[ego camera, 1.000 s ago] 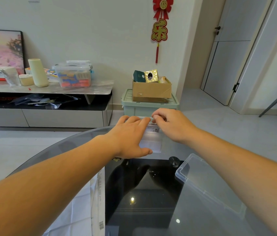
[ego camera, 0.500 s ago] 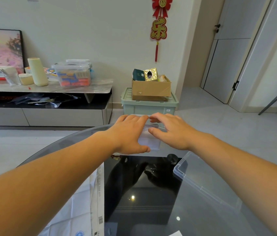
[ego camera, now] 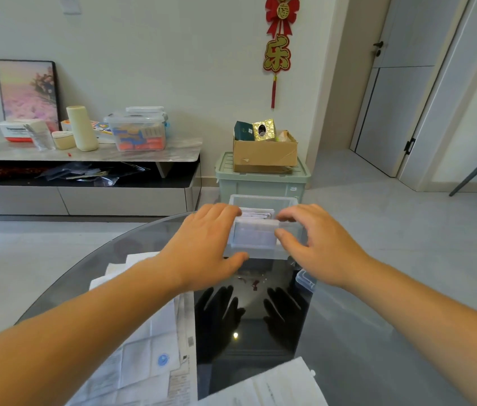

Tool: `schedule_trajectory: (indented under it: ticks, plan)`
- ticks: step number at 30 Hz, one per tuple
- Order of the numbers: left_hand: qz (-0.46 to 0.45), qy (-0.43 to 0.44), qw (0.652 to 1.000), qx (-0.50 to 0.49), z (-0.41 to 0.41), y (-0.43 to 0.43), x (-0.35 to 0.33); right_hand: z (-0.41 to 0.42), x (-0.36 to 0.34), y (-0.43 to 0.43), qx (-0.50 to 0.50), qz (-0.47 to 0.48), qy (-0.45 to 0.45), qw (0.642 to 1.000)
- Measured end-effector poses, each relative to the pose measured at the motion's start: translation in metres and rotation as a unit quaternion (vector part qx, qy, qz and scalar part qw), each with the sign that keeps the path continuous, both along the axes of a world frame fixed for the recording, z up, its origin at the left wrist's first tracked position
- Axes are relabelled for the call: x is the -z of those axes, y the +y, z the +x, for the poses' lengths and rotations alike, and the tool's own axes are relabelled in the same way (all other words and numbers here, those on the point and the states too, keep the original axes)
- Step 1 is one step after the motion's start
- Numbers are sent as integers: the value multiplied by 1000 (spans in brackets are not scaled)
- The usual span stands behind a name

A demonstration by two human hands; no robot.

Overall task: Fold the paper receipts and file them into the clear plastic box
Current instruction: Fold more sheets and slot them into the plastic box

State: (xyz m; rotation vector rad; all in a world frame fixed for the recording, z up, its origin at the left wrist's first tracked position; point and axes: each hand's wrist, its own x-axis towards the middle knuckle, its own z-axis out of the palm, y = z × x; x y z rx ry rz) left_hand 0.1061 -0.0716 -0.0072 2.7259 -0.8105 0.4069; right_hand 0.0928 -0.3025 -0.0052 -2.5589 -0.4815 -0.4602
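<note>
Round glass table (ego camera: 378, 347): clear box (ego camera: 256, 240) far edge, lid (ego camera: 306, 281) right, receipts (ego camera: 143, 347) left.

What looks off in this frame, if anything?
Cardboard box on the green bin has a creased, dented front. Loose papers lie overlapping and askew on the left of the table. Receipts in the clear box look tidy.
</note>
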Motion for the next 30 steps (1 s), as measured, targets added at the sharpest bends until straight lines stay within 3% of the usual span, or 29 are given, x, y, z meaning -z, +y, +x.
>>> schedule_trajectory:
  ticks: [6, 12, 20, 27, 30]
  plan:
    - [1, 141, 990, -2, -105, 24, 1, -108, 7, 14, -57, 21, 111, 992]
    - [73, 265, 961, 8, -189, 43, 12, -197, 16, 32, -152, -79, 215, 961]
    - [97, 278, 956, 15, -246, 47, 19, -255, 18, 40, -140, -126, 303, 934]
    - [127, 276, 953, -17, -256, 53, 19, -270, 24, 43, -117, -156, 268, 943]
    - [94, 254, 961, -58, -249, 54, 24, -268, 31, 39, -110, -163, 248, 949]
